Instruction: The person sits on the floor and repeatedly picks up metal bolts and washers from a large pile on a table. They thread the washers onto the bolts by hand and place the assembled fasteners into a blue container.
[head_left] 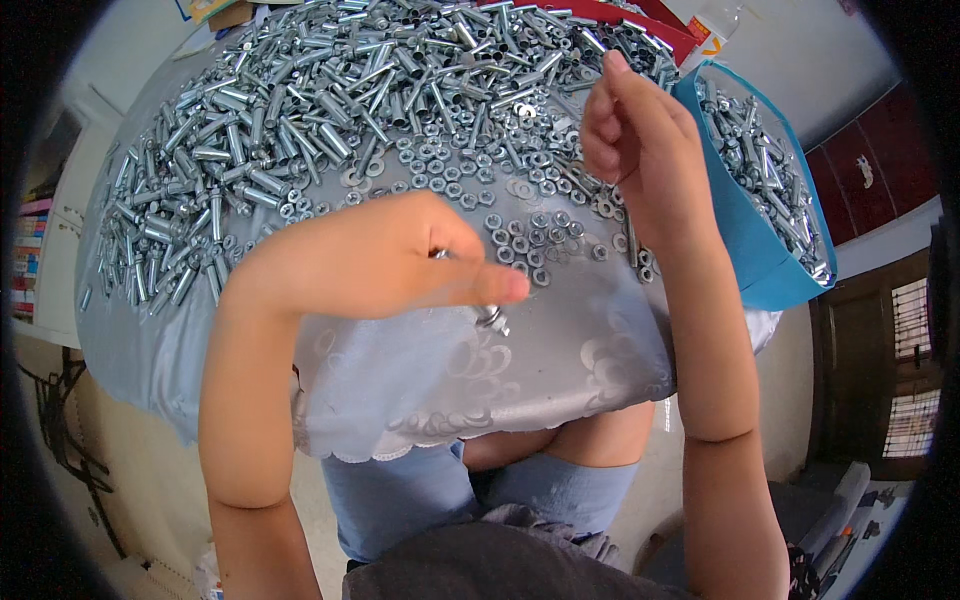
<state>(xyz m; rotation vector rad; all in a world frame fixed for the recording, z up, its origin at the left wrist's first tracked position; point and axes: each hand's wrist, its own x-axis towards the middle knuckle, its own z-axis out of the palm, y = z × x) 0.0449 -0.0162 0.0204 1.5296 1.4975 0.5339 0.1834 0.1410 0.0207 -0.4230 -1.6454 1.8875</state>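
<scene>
Head view: a metal bolt (493,319) projects below the left hand (395,255) above the counter's (570,355) near part, its long axis slanting, the visible end pointing down and right, toward the person. Left fingers are clamped on it; the right hand (655,150) has curled fingers, and whether they hold anything cannot be told. At right, an open blue bag (785,290) contains many similar bolts. The held piece is silvery, shiny, slightly blurred and partly hidden.
</scene>
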